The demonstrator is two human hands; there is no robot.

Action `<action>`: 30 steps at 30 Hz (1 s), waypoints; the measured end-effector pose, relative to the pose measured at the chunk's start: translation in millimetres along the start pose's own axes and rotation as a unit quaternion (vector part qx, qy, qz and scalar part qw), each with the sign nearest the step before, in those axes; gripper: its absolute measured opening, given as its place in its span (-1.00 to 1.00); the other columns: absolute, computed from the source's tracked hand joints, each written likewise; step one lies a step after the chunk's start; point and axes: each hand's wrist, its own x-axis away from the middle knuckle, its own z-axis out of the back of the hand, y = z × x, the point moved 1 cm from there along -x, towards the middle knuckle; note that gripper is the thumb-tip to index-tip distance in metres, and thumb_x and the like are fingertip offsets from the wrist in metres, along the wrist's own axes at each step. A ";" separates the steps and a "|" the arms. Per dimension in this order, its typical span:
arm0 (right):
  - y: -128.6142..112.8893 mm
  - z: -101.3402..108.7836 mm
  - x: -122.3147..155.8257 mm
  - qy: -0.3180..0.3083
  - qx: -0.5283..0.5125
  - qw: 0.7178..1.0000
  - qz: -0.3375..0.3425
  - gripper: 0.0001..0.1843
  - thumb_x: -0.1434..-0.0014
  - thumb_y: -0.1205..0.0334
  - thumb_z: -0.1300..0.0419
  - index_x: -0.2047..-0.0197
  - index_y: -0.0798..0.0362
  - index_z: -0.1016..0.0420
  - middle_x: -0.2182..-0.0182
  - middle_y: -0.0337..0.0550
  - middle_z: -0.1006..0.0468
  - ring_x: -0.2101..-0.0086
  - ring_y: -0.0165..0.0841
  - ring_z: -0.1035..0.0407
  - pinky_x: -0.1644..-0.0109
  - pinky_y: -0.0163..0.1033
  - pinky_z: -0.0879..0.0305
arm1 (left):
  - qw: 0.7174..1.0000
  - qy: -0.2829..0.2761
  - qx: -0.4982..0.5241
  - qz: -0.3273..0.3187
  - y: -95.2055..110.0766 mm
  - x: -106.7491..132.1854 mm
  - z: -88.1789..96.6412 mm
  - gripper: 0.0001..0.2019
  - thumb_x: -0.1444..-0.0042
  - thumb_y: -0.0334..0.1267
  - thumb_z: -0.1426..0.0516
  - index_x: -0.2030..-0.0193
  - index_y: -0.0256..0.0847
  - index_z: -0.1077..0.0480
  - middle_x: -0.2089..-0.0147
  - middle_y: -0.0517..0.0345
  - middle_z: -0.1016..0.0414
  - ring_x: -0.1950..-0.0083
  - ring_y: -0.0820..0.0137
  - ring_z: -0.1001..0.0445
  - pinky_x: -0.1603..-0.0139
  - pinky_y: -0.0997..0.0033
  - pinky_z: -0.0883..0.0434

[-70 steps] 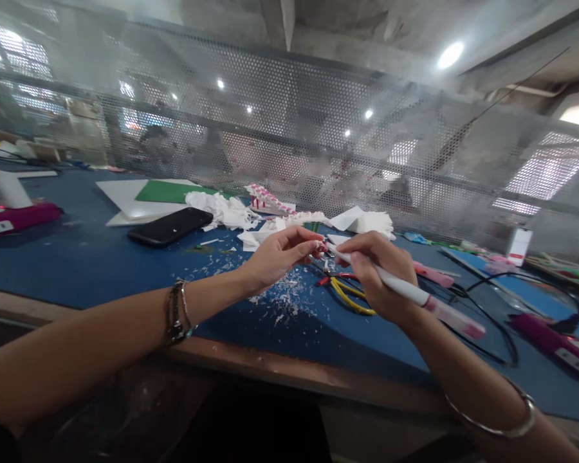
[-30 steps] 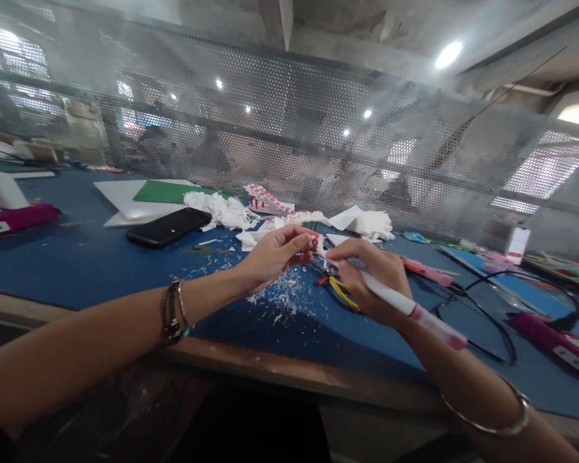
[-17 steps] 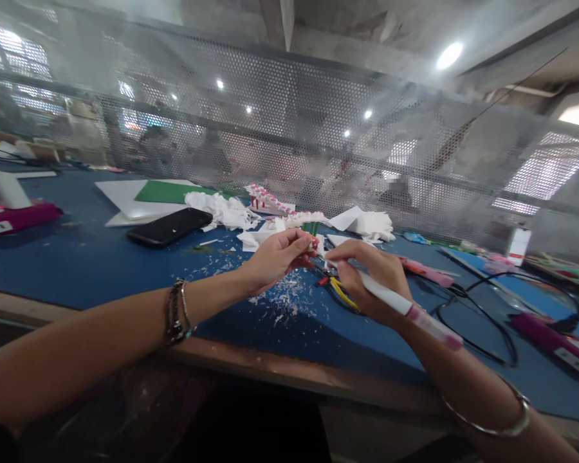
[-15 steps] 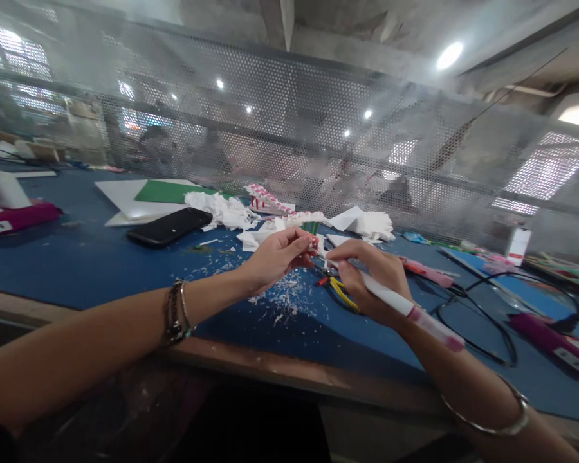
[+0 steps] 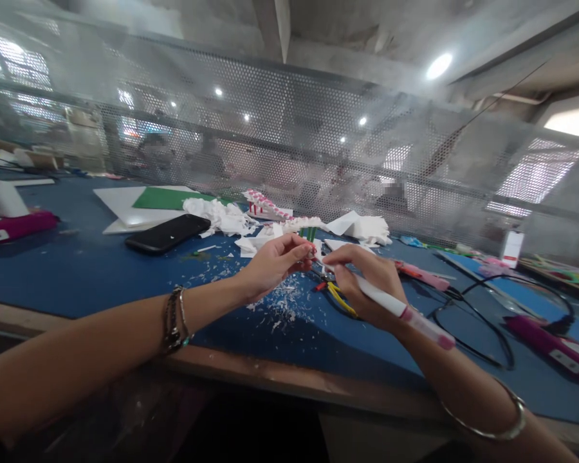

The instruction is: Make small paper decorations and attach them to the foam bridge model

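Left hand (image 5: 270, 265): thumb and fingers closed in a pinch on a small red-and-white piece (image 5: 312, 250), which is held above the table (image 5: 91, 276), left of the right hand (image 5: 369, 283). The right hand's fingers are wrapped around a white tool (image 5: 381, 296), pink end to the right and near, tip toward the piece; contact cannot be determined. White shavings (image 5: 284, 307) lie on the table below. Yellow-handled pliers (image 5: 338, 298) lie partly hidden behind the right hand. Phone (image 5: 168, 234): far left.
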 end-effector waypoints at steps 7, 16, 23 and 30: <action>-0.1 2.0 -1.2 0.004 0.012 1.000 0.024 -0.85 0.02 0.43 0.04 0.42 0.05 -0.30 0.53 -0.25 -0.45 0.52 -0.50 -0.33 0.44 -0.36 -0.26 | 1.000 0.004 -0.001 0.001 0.3 0.7 0.3 -0.93 0.12 -0.35 -0.16 0.51 -0.29 -0.32 0.48 0.22 -0.35 0.44 0.57 -0.32 0.31 0.51 -0.28; 1.1 3.8 -0.8 0.013 0.024 0.999 0.024 -0.85 0.01 0.42 0.05 0.42 0.05 -0.30 0.52 -0.23 -0.46 0.51 -0.50 -0.34 0.43 -0.37 -0.27 | 1.000 0.011 0.001 0.002 2.6 0.1 1.5 -0.93 0.16 -0.38 -0.18 0.51 -0.28 -0.34 0.49 0.24 -0.40 0.43 0.58 -0.36 0.31 0.54 -0.27; -0.2 3.6 -2.3 0.014 0.013 0.999 0.039 -0.83 0.01 0.44 0.04 0.40 0.08 -0.33 0.51 -0.21 -0.47 0.49 -0.51 -0.35 0.42 -0.38 -0.28 | 1.000 0.018 0.007 0.010 1.2 -0.5 2.3 -0.93 0.18 -0.40 -0.20 0.50 -0.27 -0.36 0.43 0.24 -0.42 0.38 0.57 -0.38 0.28 0.53 -0.26; 2.2 2.7 -0.9 0.004 0.005 0.999 0.035 -0.82 0.02 0.45 0.04 0.39 0.11 -0.35 0.53 -0.20 -0.45 0.51 -0.51 -0.33 0.41 -0.39 -0.26 | 1.000 0.018 0.012 0.002 2.4 0.1 0.1 -0.91 0.21 -0.39 -0.21 0.52 -0.27 -0.36 0.44 0.23 -0.44 0.38 0.57 -0.39 0.26 0.53 -0.26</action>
